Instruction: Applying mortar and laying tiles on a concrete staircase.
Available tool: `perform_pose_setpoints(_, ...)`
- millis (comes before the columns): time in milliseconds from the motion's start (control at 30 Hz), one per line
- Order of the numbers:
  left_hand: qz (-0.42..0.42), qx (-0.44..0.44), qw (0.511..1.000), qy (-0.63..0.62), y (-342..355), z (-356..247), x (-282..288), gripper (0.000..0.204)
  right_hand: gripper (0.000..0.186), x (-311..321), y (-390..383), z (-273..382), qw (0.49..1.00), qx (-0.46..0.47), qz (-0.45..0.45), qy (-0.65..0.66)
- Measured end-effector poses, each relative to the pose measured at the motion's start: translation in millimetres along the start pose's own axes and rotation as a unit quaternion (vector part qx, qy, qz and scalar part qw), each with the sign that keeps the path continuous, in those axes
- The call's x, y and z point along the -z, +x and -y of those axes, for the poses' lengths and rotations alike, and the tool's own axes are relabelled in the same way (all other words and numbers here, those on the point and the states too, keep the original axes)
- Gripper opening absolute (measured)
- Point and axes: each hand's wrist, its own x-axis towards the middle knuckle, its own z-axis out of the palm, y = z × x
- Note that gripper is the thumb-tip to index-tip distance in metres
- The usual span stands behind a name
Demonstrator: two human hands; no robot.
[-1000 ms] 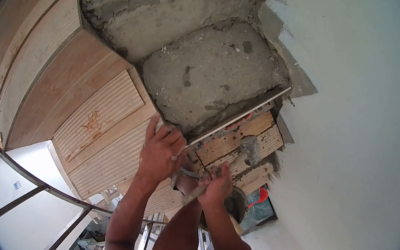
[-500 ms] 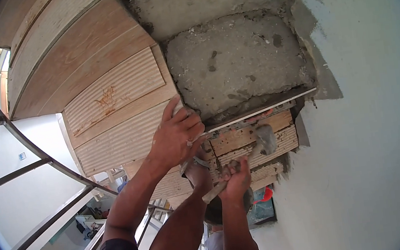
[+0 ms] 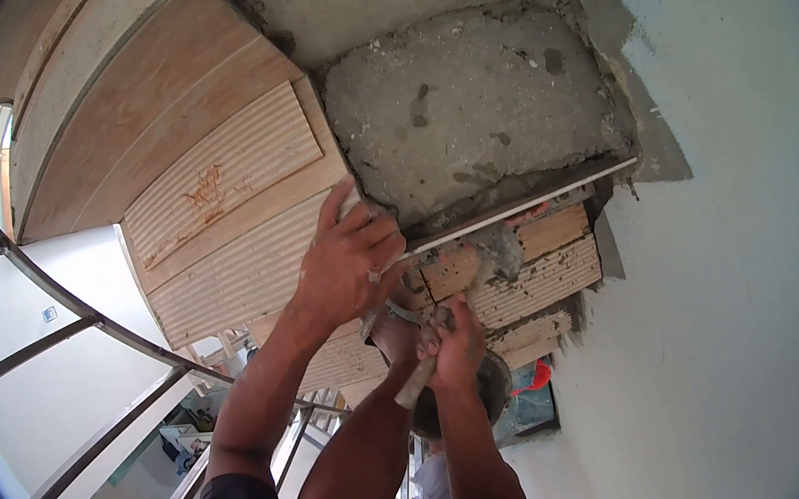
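My left hand [image 3: 346, 262] is at the left end of a thin upright tile [image 3: 526, 211] that edges the rough concrete step [image 3: 473, 119]. Its index finger stretches onto the wooden-look stair tile beside it; the other fingers bend over the thin tile's end, and the thumb is partly hidden. My right hand [image 3: 452, 343] is closed round the handle of a trowel [image 3: 499, 254]. The trowel's grey, mortar-smeared blade is up near the front face of the thin tile, blurred by motion. Wet-looking mortar lies along the tile's back.
Ribbed wooden-look tiles [image 3: 230, 191] cover the stairs at left, beside a dark metal railing [image 3: 78, 337]. Below my right hand are a dark bucket [image 3: 498, 383] and a red object [image 3: 541, 374]. My bare leg [image 3: 357, 462] rises between my arms. A pale wall [image 3: 730, 307] bounds the right.
My right hand has moved slightly down and left, and the trowel blade has swung up and left toward the thin tile. My left hand stays at the tile's end.
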Motion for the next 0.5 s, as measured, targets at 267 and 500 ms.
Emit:
perform_pose_setpoints(267, -0.006, -0.005, 1.0, -0.014, 0, 1, 0, 0.022, 0.029, -27, -7, -5, 0.993, 0.047, -0.112, -0.012)
perform_pose_setpoints(500, -0.007, -0.002, 1.0, -0.014, 1, 0, -1, 0.028, 0.034, -37, -28, -2, 0.994, -0.027, -0.013, 0.101)
